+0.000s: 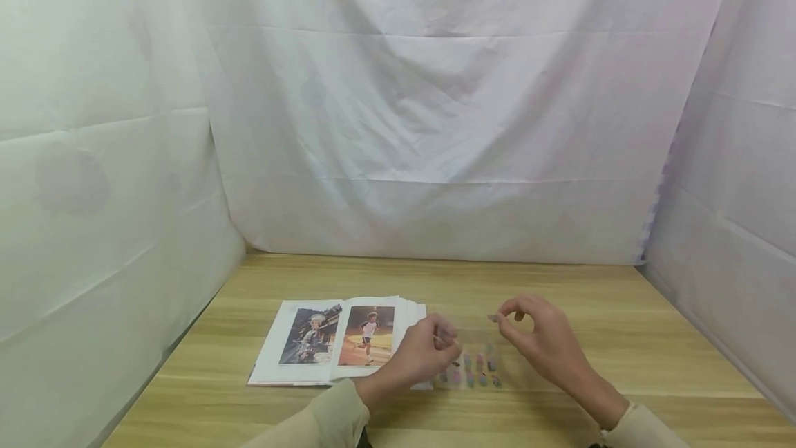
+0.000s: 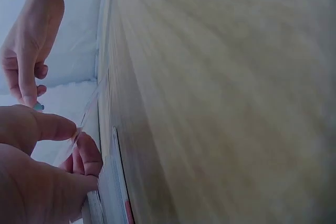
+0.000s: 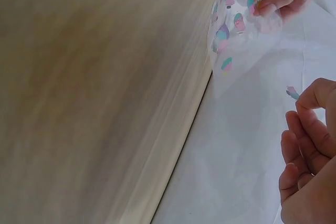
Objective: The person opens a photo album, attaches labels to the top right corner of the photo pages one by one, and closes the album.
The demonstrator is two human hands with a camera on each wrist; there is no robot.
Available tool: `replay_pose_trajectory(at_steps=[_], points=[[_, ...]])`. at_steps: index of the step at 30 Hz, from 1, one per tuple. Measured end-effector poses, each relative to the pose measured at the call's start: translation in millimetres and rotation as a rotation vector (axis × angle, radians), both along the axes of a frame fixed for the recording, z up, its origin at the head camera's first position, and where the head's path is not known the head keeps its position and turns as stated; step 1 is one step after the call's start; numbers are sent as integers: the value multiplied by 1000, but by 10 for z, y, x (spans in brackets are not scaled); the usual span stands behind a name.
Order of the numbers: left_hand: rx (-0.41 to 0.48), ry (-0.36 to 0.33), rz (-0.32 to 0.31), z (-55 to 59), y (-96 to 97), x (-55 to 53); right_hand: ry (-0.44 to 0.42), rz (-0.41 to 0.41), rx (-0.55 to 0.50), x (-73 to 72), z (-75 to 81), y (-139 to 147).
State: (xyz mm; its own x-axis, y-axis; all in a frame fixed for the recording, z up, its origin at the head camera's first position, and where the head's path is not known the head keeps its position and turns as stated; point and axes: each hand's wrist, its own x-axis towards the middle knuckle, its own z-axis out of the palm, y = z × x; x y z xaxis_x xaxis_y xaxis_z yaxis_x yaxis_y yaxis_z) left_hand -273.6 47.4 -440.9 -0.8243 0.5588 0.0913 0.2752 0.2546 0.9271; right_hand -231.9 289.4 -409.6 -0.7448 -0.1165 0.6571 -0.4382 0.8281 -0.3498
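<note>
My left hand point(image 1: 423, 351) pinches the edge of a clear sticker sheet point(image 3: 247, 51) between thumb and fingers. Small pink, teal and purple stickers point(image 3: 222, 34) dot the sheet, which is tilted over the table in the right wrist view. To the right of the sheet, my right hand point(image 1: 550, 341) pinches one small pink and blue-grey sticker point(image 3: 291, 92) between thumb and forefinger, apart from the sheet. An open photo album point(image 1: 266, 361) lies left of the sheet, partly covered by my left hand and forearm. Its pages show two photos, one of a running child point(image 1: 368, 337).
The wood-grain table point(image 1: 653, 351) extends around the album and both hands. White cloth hangs behind it point(image 1: 435, 123) and along both sides. In the left wrist view, the album's page edges point(image 2: 113, 182) rise just beside my left fingers.
</note>
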Motion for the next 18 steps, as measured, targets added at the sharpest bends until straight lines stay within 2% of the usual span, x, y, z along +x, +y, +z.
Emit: replay_pose_trajectory(at_steps=[6,13,18], points=[[-113,124,6,4,32,16,2,2,32,6,-8,-8],[-199,113,-13,29,57,34,-21,-2,31,12,-2,-23],[-309,176,9,3,95,19,-31,7,31,14,-13,-29]])
